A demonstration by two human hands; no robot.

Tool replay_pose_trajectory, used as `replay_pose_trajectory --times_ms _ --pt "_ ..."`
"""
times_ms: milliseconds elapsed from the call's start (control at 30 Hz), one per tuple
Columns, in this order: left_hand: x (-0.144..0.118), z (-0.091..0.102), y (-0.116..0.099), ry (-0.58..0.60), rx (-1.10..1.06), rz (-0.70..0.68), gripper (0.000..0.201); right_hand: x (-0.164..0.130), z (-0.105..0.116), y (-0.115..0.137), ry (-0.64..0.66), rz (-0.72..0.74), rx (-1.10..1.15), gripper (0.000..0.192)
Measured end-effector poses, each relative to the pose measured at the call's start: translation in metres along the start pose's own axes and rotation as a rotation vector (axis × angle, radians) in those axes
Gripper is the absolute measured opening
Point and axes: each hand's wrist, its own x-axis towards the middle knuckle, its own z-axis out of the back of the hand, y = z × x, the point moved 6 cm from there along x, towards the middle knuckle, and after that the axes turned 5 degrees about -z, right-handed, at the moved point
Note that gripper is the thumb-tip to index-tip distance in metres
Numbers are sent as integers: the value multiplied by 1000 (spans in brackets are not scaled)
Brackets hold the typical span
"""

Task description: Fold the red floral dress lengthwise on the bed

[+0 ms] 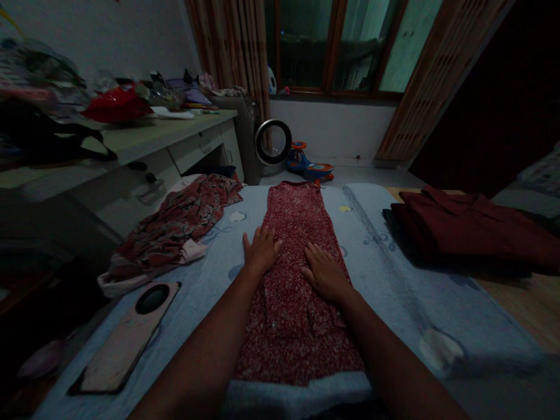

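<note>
We note the red dress (297, 274) lying lengthwise away from us on the blue sheet (394, 274), left hand (261, 249) and right hand (324, 273) flat mid-garment, fingers spread, gripping nothing, roughly equally near.

Both forearms are bare from the bottom edge of the head view up to the wrists, with no sleeve showing. The left hand (261, 249) and the right hand (324, 272) are gloveless; the dim light hides any ring or watch.
</note>
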Motion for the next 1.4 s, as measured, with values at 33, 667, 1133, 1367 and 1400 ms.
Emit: replay_pose_trajectory --times_ms 33,667,1133,1367,1400 --pt "-1 5 2 -40 9 19 52 0 0 0 1 -1 -3 64" --pt "-36 1 -53 101 -69 -204 53 -1 1 1 -6 34 -24 58" --pt "-16 3 -1 85 -9 9 57 -1 4 3 20 26 -36 57" --pt "-24 31 -30 -86 -33 -93 39 -1 1 1 3 31 -32 58" --pt "-27 31 -40 -67 -54 -139 36 -1 1 1 5 29 -30 58"
